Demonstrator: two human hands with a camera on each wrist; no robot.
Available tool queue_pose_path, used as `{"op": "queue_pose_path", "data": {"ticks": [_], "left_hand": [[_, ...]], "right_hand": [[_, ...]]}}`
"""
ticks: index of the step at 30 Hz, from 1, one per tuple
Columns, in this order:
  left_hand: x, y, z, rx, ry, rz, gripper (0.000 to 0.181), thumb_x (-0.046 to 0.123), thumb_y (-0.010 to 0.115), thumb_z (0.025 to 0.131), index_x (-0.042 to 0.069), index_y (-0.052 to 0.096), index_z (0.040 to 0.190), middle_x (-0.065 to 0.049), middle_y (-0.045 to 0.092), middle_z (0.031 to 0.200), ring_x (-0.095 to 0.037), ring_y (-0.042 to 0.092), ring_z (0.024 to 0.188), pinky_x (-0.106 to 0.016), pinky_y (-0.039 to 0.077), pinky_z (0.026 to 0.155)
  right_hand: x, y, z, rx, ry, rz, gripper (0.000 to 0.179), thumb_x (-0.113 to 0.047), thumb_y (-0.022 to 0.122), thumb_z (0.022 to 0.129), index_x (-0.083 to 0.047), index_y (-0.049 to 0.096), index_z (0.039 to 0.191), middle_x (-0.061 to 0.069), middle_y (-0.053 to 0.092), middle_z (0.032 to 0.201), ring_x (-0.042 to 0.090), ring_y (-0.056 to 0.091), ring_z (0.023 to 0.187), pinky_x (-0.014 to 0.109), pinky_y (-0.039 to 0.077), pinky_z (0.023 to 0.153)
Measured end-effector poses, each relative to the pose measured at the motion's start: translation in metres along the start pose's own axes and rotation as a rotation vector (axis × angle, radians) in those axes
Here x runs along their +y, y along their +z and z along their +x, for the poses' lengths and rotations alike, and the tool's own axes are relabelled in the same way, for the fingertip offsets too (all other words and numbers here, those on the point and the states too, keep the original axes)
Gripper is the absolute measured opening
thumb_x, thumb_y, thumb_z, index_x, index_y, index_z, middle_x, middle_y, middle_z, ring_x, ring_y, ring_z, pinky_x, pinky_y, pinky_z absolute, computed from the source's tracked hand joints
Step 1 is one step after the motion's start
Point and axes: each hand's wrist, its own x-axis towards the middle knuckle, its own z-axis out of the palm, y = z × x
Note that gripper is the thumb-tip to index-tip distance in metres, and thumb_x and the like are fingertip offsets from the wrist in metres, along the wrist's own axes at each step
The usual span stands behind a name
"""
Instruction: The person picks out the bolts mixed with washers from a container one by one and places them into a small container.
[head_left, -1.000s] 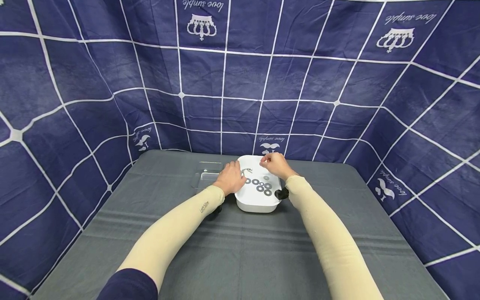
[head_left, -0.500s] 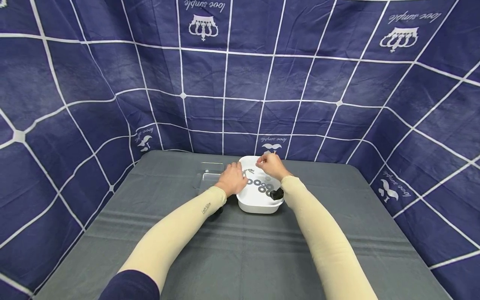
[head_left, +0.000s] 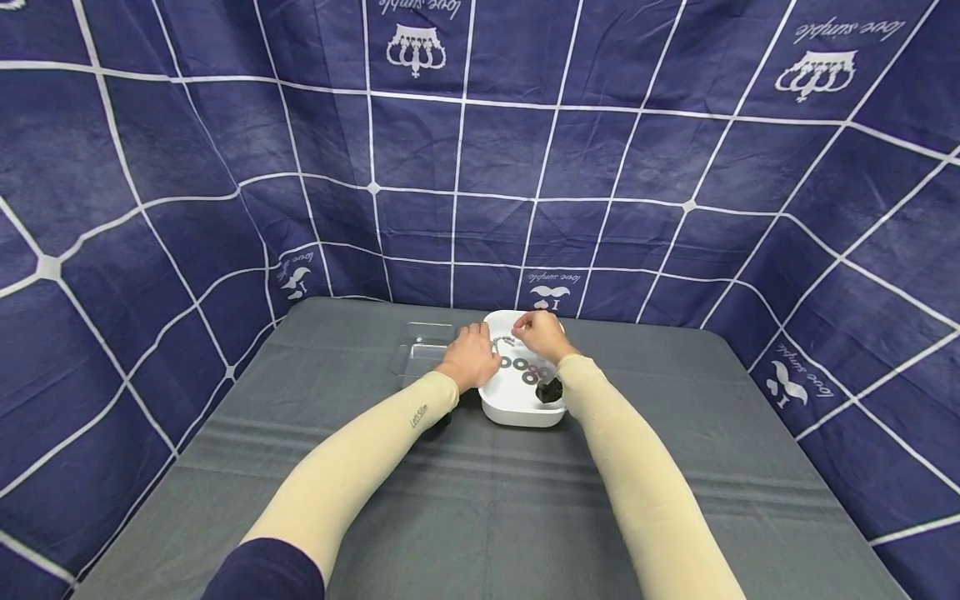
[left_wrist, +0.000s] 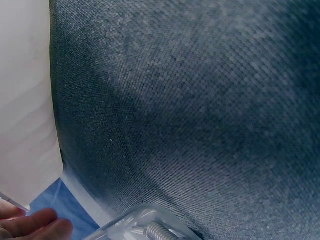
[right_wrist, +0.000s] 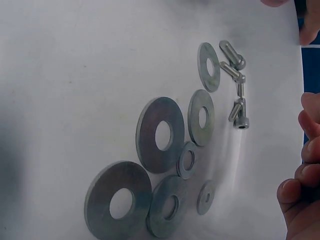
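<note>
Left hand (head_left: 470,357) grips white tray (head_left: 522,417) at left edge. Right hand (head_left: 543,336) curled above tray; cannot tell if anything held. Washers (right_wrist: 148,136), bolts (right_wrist: 229,52) inside. Advisable: brace tray, pinch bolts singly.

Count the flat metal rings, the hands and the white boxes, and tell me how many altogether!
Flat metal rings: 7
Hands, the left hand and right hand: 2
White box: 1
Total: 10
</note>
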Motion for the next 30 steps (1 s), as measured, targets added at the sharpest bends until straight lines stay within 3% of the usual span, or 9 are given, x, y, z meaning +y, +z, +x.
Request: {"op": "queue_pose_path", "data": {"ticks": [20,30], "left_hand": [[0.0,0.0,0.0,-0.007,-0.001,0.021,0.07,0.036,0.052,0.096,-0.008,0.034,0.148,-0.021,0.052,0.132,-0.034,0.051,0.124,-0.045,0.05,0.102],[-0.001,0.002,0.0,0.001,-0.008,0.009,0.066,0.037,0.052,0.095,-0.007,0.038,0.142,-0.019,0.054,0.124,-0.033,0.053,0.119,-0.045,0.053,0.096]], "right_hand": [[0.009,0.023,0.005,0.016,0.01,-0.023,0.018,-0.014,0.07,0.086,-0.001,0.077,0.094,0.01,0.07,0.083,0.022,0.059,0.076,0.032,0.048,0.072],[0.013,0.03,0.003,0.001,0.121,0.014,0.016,-0.016,0.071,0.088,-0.001,0.075,0.093,0.009,0.069,0.083,0.021,0.06,0.078,0.028,0.047,0.071]]}}
